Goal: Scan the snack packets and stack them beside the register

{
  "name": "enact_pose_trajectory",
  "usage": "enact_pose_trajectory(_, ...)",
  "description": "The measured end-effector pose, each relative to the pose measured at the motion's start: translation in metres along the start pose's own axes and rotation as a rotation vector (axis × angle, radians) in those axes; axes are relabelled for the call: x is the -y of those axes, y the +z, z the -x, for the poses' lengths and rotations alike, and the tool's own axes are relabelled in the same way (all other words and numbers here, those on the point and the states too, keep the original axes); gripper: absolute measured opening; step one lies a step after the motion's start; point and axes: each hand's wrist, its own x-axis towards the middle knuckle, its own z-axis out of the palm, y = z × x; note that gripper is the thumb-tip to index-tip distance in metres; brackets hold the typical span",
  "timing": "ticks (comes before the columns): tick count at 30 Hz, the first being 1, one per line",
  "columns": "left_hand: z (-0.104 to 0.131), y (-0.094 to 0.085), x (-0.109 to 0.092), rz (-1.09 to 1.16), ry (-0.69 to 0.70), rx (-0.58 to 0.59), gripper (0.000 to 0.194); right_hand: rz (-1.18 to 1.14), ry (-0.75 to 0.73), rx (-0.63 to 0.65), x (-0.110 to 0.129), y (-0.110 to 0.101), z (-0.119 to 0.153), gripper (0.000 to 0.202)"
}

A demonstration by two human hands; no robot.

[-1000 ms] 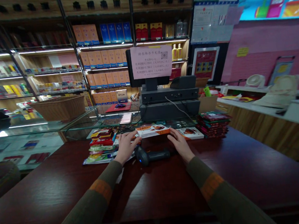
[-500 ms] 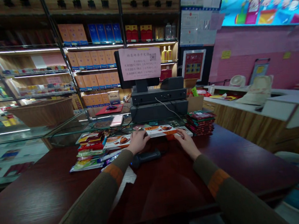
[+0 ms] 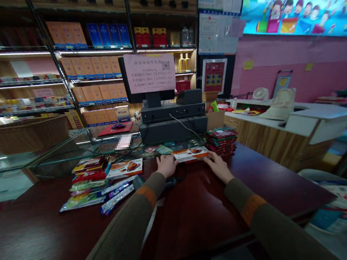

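Observation:
A flat white-and-orange snack box (image 3: 190,154) lies on the dark red table between my two hands. My left hand (image 3: 166,166) presses its curled fingers to the box's left end. At the right end, my right hand (image 3: 219,166) has its fingers and thumb against the edge. Another snack box of similar look (image 3: 125,168) lies apart, left of my left hand. Beneath my left wrist is a dark handheld scanner (image 3: 169,183), partly hidden by the sleeve. Just beyond my right hand rises a stack of dark red packets (image 3: 222,142).
Colourful snack packets (image 3: 89,175) are piled on the left, with purple wrapped sticks (image 3: 117,195) in front. Behind the boxes stand a glass counter (image 3: 80,148) and a dark till with a monitor (image 3: 173,124). A wicker basket (image 3: 25,135) sits at the far left.
My view has turned right. My left hand has moved right, away from the left snack box. The white box edge that stuck out under my right hand no longer shows.

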Motion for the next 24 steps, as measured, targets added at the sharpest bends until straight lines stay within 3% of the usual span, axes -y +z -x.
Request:
enact_pose_trajectory(16, -0.014, 0.019, -0.023, -0.026, -0.017, 0.001, 0.038, 0.626, 0.148, 0.04, 0.019, -0.003, 0.008, 0.058)
enact_pose_trajectory(20, -0.014, 0.02, -0.027, -0.035, -0.026, -0.022, 0.04, 0.671, 0.129, 0.028, 0.016, -0.005, 0.008, 0.057)
enact_pose_trajectory(24, -0.011, 0.019, -0.029, -0.042, -0.045, -0.048, 0.047, 0.691, 0.035, -0.067, 0.017, -0.01, 0.013, 0.054)
